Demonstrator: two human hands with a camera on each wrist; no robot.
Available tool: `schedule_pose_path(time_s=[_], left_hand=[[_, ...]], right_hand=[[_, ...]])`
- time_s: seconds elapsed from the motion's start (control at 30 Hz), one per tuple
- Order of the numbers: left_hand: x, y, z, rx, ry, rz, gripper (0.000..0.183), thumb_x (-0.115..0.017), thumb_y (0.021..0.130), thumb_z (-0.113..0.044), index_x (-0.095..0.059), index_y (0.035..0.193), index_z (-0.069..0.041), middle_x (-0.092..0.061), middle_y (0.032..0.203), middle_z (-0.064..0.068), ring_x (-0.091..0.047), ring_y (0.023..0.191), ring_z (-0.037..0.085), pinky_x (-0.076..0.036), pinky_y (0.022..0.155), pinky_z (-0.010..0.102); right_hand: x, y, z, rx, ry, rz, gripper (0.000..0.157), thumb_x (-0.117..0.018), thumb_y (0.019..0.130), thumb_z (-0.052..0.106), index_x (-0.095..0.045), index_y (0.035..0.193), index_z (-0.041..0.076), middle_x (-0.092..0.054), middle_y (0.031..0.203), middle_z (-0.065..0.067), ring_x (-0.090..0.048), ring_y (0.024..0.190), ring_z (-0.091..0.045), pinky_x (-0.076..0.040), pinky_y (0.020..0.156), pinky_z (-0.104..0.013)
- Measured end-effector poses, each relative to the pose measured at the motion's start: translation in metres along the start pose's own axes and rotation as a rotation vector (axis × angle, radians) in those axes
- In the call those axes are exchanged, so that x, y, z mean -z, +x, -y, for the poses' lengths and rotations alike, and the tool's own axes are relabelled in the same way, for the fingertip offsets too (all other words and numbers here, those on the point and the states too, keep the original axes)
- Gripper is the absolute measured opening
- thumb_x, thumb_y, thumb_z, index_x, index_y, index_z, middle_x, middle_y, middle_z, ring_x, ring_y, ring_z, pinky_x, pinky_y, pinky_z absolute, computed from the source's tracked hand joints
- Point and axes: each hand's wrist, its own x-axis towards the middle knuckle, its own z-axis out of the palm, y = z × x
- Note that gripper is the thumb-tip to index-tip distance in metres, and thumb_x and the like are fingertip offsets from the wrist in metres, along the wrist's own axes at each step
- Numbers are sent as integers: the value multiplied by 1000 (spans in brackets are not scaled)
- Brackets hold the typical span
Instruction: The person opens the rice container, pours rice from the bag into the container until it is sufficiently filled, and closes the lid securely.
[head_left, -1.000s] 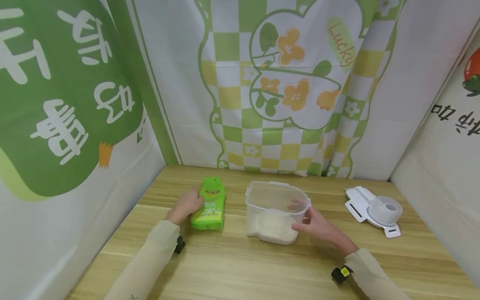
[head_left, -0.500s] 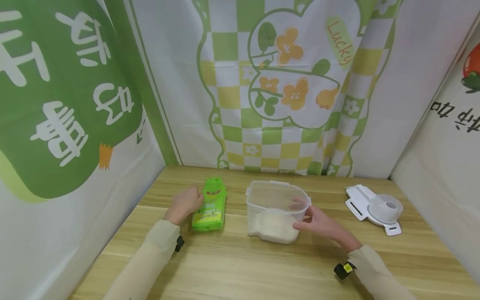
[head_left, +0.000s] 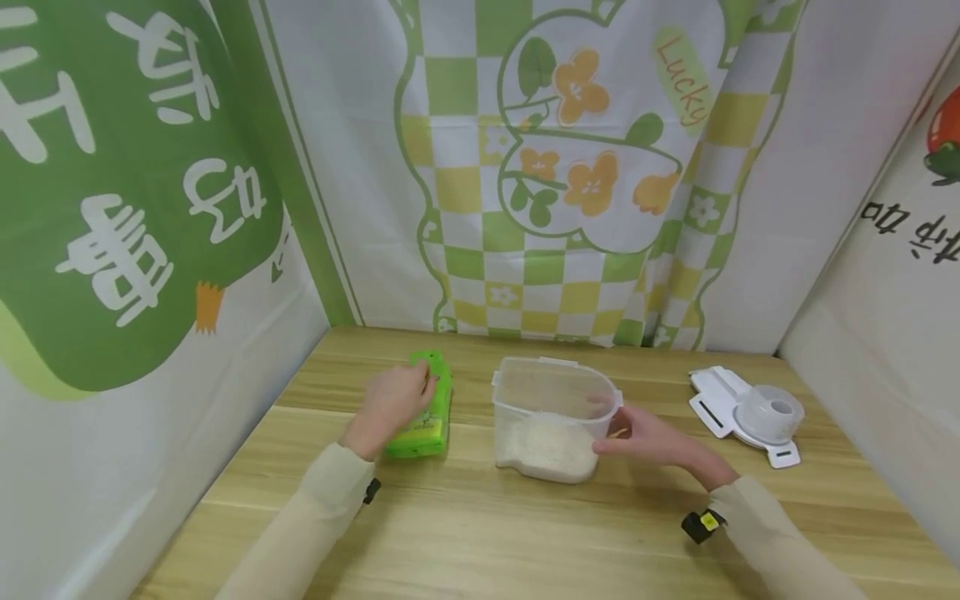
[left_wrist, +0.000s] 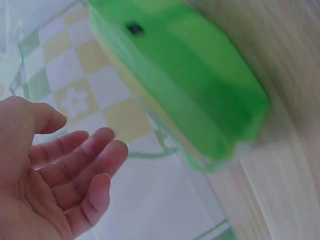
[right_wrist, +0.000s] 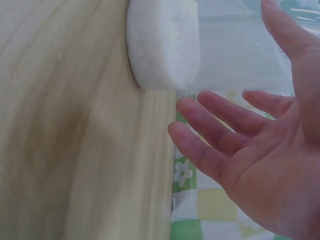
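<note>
A bright green bag lies on the table at the left, its top partly hidden by my left hand. In the left wrist view, the loosely bent fingers are apart from the green bag. To the right stands a clear plastic container, about half filled with white grains that look like rice. My right hand is beside the container's right wall. The right wrist view has its fingers spread and relaxed, just off the container, with nothing gripped.
At the right of the wooden table lies a white plastic lid-like piece with a clear cup on it. A printed curtain hangs behind the table's back edge, with cloth walls on both sides.
My left hand has moved right and up over the top of the green bag. The right hand has drawn slightly right, away from the container. The container stays in place.
</note>
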Motion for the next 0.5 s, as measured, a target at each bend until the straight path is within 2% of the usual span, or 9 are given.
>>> schedule_pose_path(time_s=[0.13,0.23,0.37,0.5], left_hand=[[2,0,-14,-108,-51,35,16,-53,99,-25,-61,97,-11,-53,61,-5,-44,47,8,-32,38,21],[7,0,-24,-177,-134,79,21,-55,100,-26,-62,110,-10,-67,78,-3,-57,60,8,-45,49,23],[10,1,-32,-259,-241,138,41,-60,98,-30,-53,130,-6,-71,99,6,-68,83,16,-56,71,30],[8,-1,-35,-299,-379,216,64,-66,94,-37,-42,143,-4,-68,114,13,-67,102,24,-56,85,38]], right_hand=[[7,-2,3,6,-19,17,72,-71,91,22,-33,148,1,-67,116,-18,-65,105,-28,-54,87,-31],[13,-4,5,3,-43,22,68,-70,92,23,-37,146,-1,-67,115,-18,-65,105,-27,-54,87,-31],[19,-5,8,13,-67,32,60,-69,93,22,-43,141,-2,-68,116,-20,-66,106,-27,-55,87,-30],[23,-5,10,57,-109,39,49,-68,94,22,-50,133,-3,-69,113,-19,-68,103,-23,-56,84,-30]])
